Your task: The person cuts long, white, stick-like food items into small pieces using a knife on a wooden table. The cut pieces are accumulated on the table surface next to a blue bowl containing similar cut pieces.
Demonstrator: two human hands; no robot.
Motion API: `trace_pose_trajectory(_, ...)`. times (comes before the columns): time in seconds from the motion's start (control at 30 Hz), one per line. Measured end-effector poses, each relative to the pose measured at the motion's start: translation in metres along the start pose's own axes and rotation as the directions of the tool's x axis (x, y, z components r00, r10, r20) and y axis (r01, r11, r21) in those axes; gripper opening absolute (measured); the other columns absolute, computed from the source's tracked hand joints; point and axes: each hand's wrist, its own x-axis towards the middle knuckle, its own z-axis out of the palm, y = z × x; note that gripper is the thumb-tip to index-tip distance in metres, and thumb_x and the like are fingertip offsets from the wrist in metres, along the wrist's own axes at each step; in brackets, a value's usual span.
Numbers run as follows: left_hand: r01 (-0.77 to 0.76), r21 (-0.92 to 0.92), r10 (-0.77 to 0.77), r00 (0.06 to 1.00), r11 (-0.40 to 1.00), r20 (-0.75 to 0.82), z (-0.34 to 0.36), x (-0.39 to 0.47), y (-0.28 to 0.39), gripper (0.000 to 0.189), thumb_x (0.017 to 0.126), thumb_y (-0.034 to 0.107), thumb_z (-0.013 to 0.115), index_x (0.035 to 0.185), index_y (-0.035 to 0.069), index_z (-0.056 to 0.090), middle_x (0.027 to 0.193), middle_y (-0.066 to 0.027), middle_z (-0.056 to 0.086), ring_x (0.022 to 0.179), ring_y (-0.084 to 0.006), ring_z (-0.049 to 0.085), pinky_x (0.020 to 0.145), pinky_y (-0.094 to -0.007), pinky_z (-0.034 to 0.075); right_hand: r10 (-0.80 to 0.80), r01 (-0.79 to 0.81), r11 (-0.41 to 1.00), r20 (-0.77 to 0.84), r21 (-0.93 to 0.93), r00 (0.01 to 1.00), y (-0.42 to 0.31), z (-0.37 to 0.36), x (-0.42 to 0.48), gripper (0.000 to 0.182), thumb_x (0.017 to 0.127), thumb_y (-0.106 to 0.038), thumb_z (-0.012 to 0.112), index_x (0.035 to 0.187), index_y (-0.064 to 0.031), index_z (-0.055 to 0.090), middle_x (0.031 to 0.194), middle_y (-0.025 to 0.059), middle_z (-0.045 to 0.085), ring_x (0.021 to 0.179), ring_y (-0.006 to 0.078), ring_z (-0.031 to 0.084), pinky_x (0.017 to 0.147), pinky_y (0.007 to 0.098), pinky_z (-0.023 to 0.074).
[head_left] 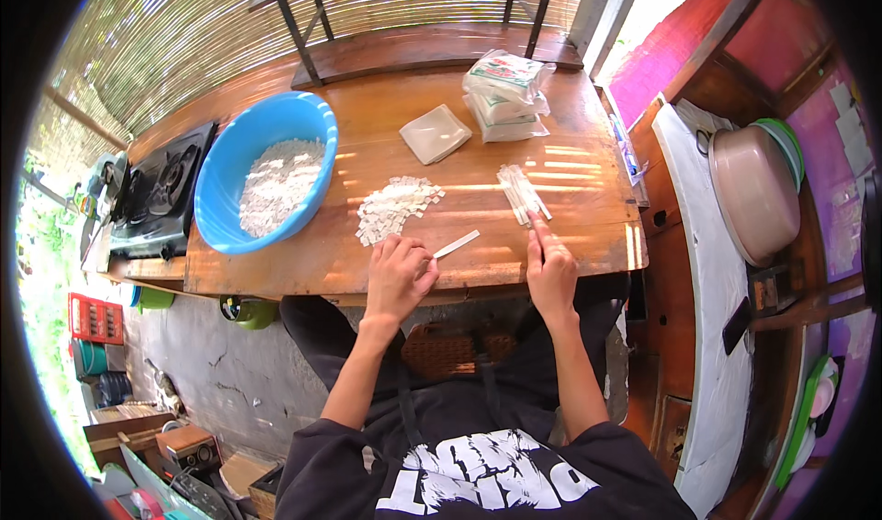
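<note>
My left hand (pixel 401 272) is at the table's front edge, its thumb and fingers closed on one end of a flat white strip (pixel 458 243). The strip's other end points up and to the right. Just beyond that hand lies a loose heap of small white cut pieces (pixel 396 206). My right hand (pixel 553 261) has its index finger stretched out to the near end of a bundle of similar white strips (pixel 518 190). That fingertip appears to touch the bundle, and the remaining fingers are partly curled.
A blue basin (pixel 215 210) holding many white pieces stands left, beside a black gas stove (pixel 165 182). Folded plastic sheets (pixel 435 134) and stacked plastic packs (pixel 508 100) lie toward the back of the wooden table (pixel 482 272). A wooden shelf (pixel 413 48) borders its rear.
</note>
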Motion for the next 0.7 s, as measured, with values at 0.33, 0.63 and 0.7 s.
trace_pose_trajectory(0.33, -0.007, -0.070, 0.015, 0.994, 0.998, 0.105, 0.013, 0.008, 0.006, 0.022, 0.091, 0.016, 0.072, 0.112, 0.019, 0.079, 0.131, -0.0058, 0.065, 0.123, -0.0284, 0.056, 0.106, -0.0438, 0.044, 0.070, -0.039, 0.996, 0.460, -0.076, 0.885, -0.074, -0.009, -0.034, 0.049, 0.107, -0.013, 0.053, 0.156, -0.0177, 0.053, 0.093, 0.0292, 0.071, 0.090, 0.0474, 0.071, 0.080, 0.0564, 0.0557)
trace_pose_trajectory(0.63, -0.030, 0.006, 0.029, 0.989, 1.000, 0.147, 0.025, 0.007, 0.004, 0.035, 0.093, 0.018, 0.069, 0.126, 0.025, 0.079, 0.151, -0.0089, 0.056, 0.140, -0.0324, 0.046, 0.125, -0.0487, 0.028, 0.079, 0.010, 0.986, 0.511, -0.168, 0.856, -0.070, -0.021, -0.029, 0.057, 0.106, -0.010, 0.052, 0.161, -0.0235, 0.046, 0.094, 0.0286, 0.071, 0.086, 0.0466, 0.072, 0.079, 0.0571, 0.0579)
trace_pose_trajectory(0.7, -0.026, -0.013, 0.028, 0.989, 1.000, 0.142, 0.025, 0.007, 0.004, 0.035, 0.093, 0.017, 0.068, 0.125, 0.025, 0.079, 0.152, -0.0088, 0.056, 0.140, -0.0335, 0.045, 0.124, -0.0495, 0.027, 0.096, 0.032, 0.973, 0.526, -0.228, 0.845, -0.074, -0.021, -0.029, 0.061, 0.105, -0.010, 0.053, 0.163, -0.0256, 0.044, 0.092, 0.0264, 0.072, 0.083, 0.0446, 0.074, 0.077, 0.0563, 0.0597)
